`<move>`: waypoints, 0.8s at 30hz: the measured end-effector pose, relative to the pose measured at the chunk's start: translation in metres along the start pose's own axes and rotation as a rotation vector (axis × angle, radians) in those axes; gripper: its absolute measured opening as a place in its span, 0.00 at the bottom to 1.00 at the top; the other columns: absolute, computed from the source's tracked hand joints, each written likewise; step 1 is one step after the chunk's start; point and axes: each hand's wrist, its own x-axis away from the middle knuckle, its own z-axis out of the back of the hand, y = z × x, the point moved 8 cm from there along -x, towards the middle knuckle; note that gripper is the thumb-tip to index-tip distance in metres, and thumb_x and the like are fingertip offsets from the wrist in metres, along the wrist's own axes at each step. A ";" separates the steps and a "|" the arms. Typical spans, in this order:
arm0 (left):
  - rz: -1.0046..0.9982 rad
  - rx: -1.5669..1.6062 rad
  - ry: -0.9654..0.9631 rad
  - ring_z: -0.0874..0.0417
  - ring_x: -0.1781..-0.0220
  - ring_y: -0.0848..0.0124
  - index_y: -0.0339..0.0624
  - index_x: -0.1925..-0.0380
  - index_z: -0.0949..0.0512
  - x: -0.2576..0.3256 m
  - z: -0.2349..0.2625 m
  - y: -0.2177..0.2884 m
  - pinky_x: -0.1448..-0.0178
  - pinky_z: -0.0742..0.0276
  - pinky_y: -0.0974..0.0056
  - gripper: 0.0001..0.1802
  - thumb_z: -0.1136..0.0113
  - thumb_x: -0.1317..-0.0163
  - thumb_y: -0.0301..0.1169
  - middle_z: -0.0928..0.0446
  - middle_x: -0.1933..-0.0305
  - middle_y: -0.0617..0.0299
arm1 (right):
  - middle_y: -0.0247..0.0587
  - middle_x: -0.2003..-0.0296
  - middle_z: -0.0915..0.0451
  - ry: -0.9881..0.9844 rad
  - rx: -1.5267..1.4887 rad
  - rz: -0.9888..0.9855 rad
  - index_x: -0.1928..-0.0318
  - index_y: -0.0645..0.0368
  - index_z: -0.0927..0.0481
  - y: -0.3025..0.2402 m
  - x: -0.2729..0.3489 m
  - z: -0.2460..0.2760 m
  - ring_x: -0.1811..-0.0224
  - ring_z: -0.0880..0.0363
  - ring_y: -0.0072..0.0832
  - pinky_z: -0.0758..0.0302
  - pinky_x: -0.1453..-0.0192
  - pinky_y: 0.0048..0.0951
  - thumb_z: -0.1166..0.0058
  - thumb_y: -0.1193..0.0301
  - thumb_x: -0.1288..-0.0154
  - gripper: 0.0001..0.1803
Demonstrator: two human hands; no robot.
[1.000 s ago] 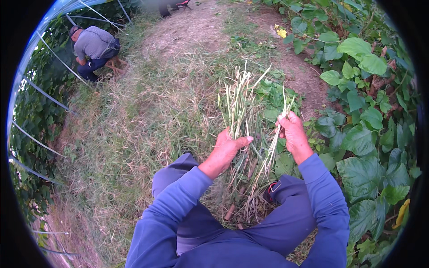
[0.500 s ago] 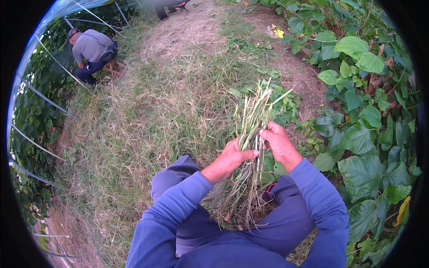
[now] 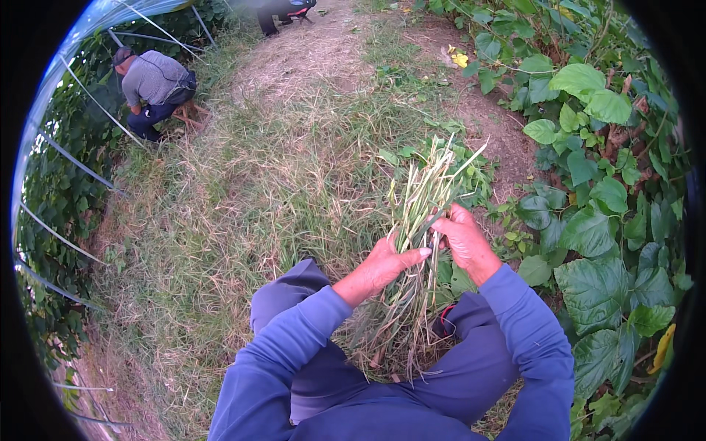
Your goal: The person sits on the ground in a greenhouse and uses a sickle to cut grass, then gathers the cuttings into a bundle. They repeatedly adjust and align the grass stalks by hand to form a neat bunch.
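A loose bundle of long grass stalks [image 3: 423, 195], pale green to straw-yellow, stands upright between my two hands in front of my knees. My left hand [image 3: 381, 266] wraps the bundle from the left side, its thumb lying across the stalks. From the right, my right hand [image 3: 465, 239] pinches some of the stalks at about the same height, thumb and fingertips together. Below the hands, the thin dry ends hang down between my legs. The fingers behind the bundle are hidden.
Broad-leaved green plants [image 3: 592, 294] grow close on my right. Dry and green grass [image 3: 257, 191] covers the ground ahead and to the left. A person [image 3: 153, 84] sits low at the far left, beside metal hoops [image 3: 77, 162]. Another person [image 3: 278, 13] shows partly at the top.
The bundle and both hands have shifted very slightly; my right fingers have moved a little on the stalks. The grip of my left hand looks the same.
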 end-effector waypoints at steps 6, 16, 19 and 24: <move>-0.037 0.103 0.078 0.21 0.54 0.77 0.39 0.45 0.27 0.000 0.008 0.004 0.47 0.25 0.67 0.20 0.40 0.36 0.32 0.20 0.53 0.65 | 0.27 0.74 0.25 0.051 -0.046 0.035 0.62 0.56 0.24 -0.002 0.000 0.003 0.79 0.31 0.14 0.37 0.79 0.17 0.44 0.71 0.38 0.05; -0.028 0.164 0.129 0.23 0.53 0.77 0.37 0.45 0.27 0.002 0.016 0.004 0.46 0.27 0.67 0.19 0.43 0.34 0.31 0.22 0.51 0.63 | 0.29 0.70 0.23 0.028 -0.116 0.068 0.58 0.57 0.27 -0.003 0.001 0.002 0.76 0.26 0.16 0.33 0.80 0.16 0.46 0.70 0.36 0.08; -0.044 0.171 0.087 0.25 0.50 0.76 0.38 0.42 0.28 0.004 0.011 0.003 0.43 0.29 0.66 0.21 0.44 0.34 0.33 0.23 0.49 0.63 | 0.32 0.69 0.21 0.004 -0.119 0.067 0.59 0.56 0.27 -0.003 0.002 -0.001 0.76 0.25 0.16 0.32 0.80 0.16 0.47 0.70 0.36 0.07; -0.032 0.162 0.086 0.25 0.49 0.76 0.39 0.42 0.29 0.002 0.013 -0.001 0.42 0.30 0.66 0.21 0.44 0.34 0.32 0.23 0.49 0.63 | 0.33 0.70 0.20 -0.013 -0.136 0.065 0.59 0.56 0.27 -0.006 0.004 -0.006 0.77 0.25 0.16 0.32 0.79 0.15 0.47 0.70 0.35 0.07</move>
